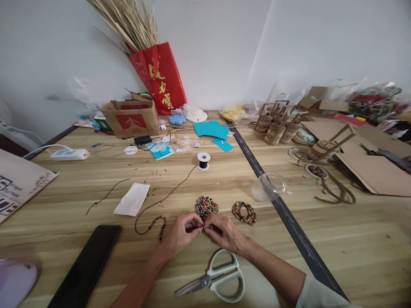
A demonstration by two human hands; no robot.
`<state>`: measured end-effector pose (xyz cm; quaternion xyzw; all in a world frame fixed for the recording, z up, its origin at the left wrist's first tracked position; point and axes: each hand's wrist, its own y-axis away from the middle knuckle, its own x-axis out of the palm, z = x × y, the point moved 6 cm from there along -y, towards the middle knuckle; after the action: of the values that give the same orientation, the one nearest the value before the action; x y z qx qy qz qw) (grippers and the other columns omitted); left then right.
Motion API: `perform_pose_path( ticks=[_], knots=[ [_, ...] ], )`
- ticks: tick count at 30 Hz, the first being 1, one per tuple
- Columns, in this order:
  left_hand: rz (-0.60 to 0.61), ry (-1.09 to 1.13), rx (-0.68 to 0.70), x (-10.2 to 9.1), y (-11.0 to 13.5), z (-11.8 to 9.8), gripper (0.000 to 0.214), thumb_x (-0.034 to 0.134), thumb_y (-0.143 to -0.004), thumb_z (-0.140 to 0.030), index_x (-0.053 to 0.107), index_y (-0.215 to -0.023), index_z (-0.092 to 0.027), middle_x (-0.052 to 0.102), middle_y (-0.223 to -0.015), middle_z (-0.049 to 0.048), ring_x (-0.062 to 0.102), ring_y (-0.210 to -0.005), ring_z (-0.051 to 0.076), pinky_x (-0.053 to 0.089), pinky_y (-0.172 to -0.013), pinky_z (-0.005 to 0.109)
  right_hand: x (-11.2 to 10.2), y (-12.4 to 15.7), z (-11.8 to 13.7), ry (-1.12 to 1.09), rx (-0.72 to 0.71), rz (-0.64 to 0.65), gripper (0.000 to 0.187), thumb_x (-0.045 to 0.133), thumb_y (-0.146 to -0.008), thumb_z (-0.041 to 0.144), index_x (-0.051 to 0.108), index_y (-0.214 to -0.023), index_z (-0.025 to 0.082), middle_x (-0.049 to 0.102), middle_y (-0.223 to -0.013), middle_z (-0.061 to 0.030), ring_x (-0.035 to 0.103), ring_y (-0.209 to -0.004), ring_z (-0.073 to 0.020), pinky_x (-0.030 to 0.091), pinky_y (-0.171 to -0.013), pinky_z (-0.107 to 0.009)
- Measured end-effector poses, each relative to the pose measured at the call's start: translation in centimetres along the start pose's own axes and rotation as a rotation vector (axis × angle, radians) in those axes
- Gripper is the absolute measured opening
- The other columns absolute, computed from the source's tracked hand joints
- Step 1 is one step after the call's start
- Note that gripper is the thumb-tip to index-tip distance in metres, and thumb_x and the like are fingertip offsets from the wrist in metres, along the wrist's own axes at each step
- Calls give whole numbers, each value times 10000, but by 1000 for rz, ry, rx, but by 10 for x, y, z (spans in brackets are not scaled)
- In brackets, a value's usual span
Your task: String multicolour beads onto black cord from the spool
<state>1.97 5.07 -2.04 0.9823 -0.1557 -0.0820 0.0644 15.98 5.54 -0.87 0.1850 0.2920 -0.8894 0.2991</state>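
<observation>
My left hand and my right hand meet fingertip to fingertip, both in a pinch. What lies between the fingers is too small to make out. Just beyond them is a heap of small multicoloured beads, partly covered by my fingers. To the left of my left hand lies a short beaded strand on black cord, its lower end hidden by the hand. That cord curves up to a white spool. A coiled bead bracelet rests right of the heap.
Below my hands lie scissors with pale handles. A black phone and a white paper piece are at left. A clear plastic cup lies at right. Farther back are small woven baskets and a cardboard box.
</observation>
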Motion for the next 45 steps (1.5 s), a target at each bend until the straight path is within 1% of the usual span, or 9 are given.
perform_pose_path(
  ticks=[7, 12, 16, 18, 22, 27, 39, 42, 45],
  knots=[
    [-30, -292, 145, 0, 3, -17, 77, 576, -673, -114, 627, -708, -160, 608, -707, 17, 549, -633, 138, 433, -598, 226, -2, -1, 5, -11, -7, -9, 137, 495, -960, 236, 581, -880, 166, 602, -766, -43, 558, -682, -136, 446, -624, -224],
    [-25, -355, 180, 1, 4, -20, 66, 598, -672, -112, 625, -686, -171, 590, -681, 1, 527, -632, 136, 417, -606, 228, -2, -1, 4, -20, -12, -3, 139, 492, -966, 242, 587, -899, 165, 622, -803, -59, 587, -728, -149, 466, -662, -238],
    [-22, -384, 177, 0, 4, -18, 63, 589, -722, -121, 626, -699, -167, 578, -683, 5, 522, -625, 136, 403, -589, 228, -2, -1, 4, -10, -13, -4, 133, 492, -958, 228, 588, -891, 164, 616, -794, -54, 575, -711, -142, 454, -646, -230],
    [-36, -421, 211, -3, 5, -21, 71, 588, -734, -113, 624, -709, -169, 590, -713, 16, 537, -667, 152, 419, -623, 243, -2, -1, 5, -2, -11, -11, 124, 494, -951, 215, 585, -884, 164, 607, -778, -46, 560, -689, -133, 440, -627, -220],
    [-84, -553, 278, -14, 5, -30, 104, 604, -728, -78, 618, -706, -179, 627, -805, 47, 549, -850, 210, 439, -783, 311, -3, -2, 4, 33, 13, -39, 135, 492, -943, 219, 570, -846, 169, 561, -710, -13, 501, -610, -113, 397, -564, -202],
    [-61, -692, 285, -26, 8, -35, 138, 580, -746, -56, 614, -716, -186, 591, -846, 43, 514, -927, 226, 434, -834, 326, -4, -3, 3, 48, 30, -67, 135, 497, -922, 205, 548, -802, 171, 533, -671, 5, 468, -573, -101, 365, -529, -193],
    [65, -920, 187, -38, 13, -24, 182, 578, -806, -161, 618, -628, -173, 607, -753, 56, 534, -864, 244, 392, -786, 342, -4, -3, 2, 46, 53, -91, 137, 493, -910, 198, 541, -784, 174, 520, -653, 12, 459, -552, -99, 349, -521, -194],
    [12, -905, 140, -46, 13, -25, 220, 545, -850, -218, 628, -652, -170, 614, -742, 57, 554, -816, 235, 401, -752, 332, -4, -3, 2, 51, 44, -101, 135, 498, -908, 200, 543, -784, 173, 521, -651, 14, 454, -549, -97, 342, -517, -193],
    [-86, -793, 120, -53, 11, -27, 219, 507, -878, -230, 656, -730, -168, 641, -781, 52, 582, -792, 211, 420, -749, 311, -5, -3, 3, 47, 40, -109, 133, 500, -906, 197, 549, -785, 171, 518, -644, 18, 441, -539, -90, 332, -507, -189]
  ],
)
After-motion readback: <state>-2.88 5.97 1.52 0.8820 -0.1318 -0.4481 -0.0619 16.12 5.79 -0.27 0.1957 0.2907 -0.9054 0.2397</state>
